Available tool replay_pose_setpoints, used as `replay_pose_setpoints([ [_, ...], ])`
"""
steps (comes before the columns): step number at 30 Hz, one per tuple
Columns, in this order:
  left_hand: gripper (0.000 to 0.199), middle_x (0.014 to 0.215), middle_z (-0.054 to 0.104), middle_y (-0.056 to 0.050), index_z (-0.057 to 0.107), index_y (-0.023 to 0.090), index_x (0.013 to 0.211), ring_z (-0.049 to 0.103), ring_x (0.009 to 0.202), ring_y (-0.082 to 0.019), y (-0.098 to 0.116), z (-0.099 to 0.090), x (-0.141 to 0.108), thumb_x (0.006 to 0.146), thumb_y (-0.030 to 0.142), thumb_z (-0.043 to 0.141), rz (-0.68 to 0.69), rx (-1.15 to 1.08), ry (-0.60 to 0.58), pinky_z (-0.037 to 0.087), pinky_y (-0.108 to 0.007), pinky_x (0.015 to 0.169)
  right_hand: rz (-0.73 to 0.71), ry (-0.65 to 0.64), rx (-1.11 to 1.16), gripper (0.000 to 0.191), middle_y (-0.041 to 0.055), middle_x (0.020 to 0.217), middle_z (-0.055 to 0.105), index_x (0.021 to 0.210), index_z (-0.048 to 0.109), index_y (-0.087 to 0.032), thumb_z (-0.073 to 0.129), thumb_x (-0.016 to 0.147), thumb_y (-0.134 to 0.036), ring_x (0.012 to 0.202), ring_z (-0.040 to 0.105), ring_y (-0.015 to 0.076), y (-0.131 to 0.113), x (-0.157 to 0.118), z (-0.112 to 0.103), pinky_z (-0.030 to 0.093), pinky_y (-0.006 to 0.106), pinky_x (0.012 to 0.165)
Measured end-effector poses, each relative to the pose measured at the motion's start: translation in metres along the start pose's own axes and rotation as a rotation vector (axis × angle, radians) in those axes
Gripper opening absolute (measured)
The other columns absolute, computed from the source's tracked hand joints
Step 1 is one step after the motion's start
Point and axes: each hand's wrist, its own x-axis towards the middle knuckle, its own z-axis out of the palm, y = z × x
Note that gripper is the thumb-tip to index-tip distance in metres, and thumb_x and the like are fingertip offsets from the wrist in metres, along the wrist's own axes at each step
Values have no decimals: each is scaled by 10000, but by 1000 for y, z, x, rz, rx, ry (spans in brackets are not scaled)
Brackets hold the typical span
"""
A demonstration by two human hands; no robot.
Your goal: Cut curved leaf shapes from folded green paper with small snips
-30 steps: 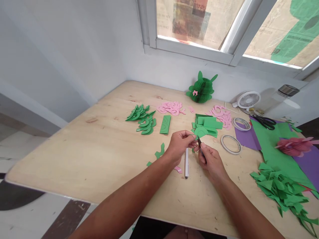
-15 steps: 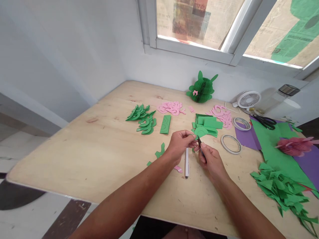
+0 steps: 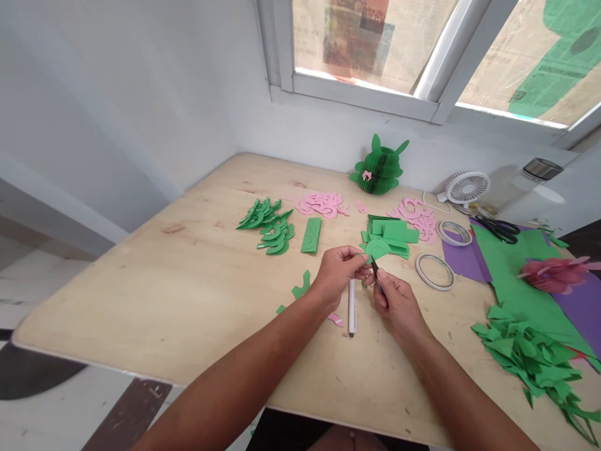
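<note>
My left hand [image 3: 339, 270] has its thumb and fingertips pinched on a small green paper piece [image 3: 376, 248] with a rounded outline. In my right hand [image 3: 397, 297] is a pair of dark scissors [image 3: 375, 268], its narrow tip against the paper; the fingers cover the handles. Both hands meet just in front of a stack of folded green paper pieces [image 3: 399, 232]. Below them a white pen [image 3: 352, 310] lies on the table. Beside my left wrist are green scraps [image 3: 300, 289] and a pink paper scrap [image 3: 336, 320].
Green cutouts [image 3: 275, 235], a folded green strip [image 3: 311, 235] and pink cutouts [image 3: 322, 203] lie left of the stack. Two tape rolls [image 3: 435, 272], black scissors [image 3: 500, 229], green sheets [image 3: 511, 269] and a scrap heap [image 3: 526, 347] are right. A paper figure [image 3: 379, 170] and fan [image 3: 467, 186] stand behind.
Both hands keep nearly the same place and grip on the paper and scissors. The whole view has shifted very slightly; nothing on the table has visibly moved.
</note>
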Motion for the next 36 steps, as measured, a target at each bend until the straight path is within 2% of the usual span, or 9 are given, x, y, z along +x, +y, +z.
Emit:
replay_pose_setpoints([
  [13,133,555,611,-21,603,133,631,563,530,-110,1,1,-1,608,233,687,-4,-10,9,471,-251,581,3,15,-13,419,-94,417,306,731,571,-151,541,785,-565,358,189,53,-1,0,1,106,217,365],
  [36,168,567,611,-25,595,141,622,570,545,-122,1,3,-2,572,252,709,-33,-52,19,483,-270,595,-25,33,-27,417,-91,416,305,724,566,-163,530,786,-573,353,212,64,3,1,0,147,215,358],
])
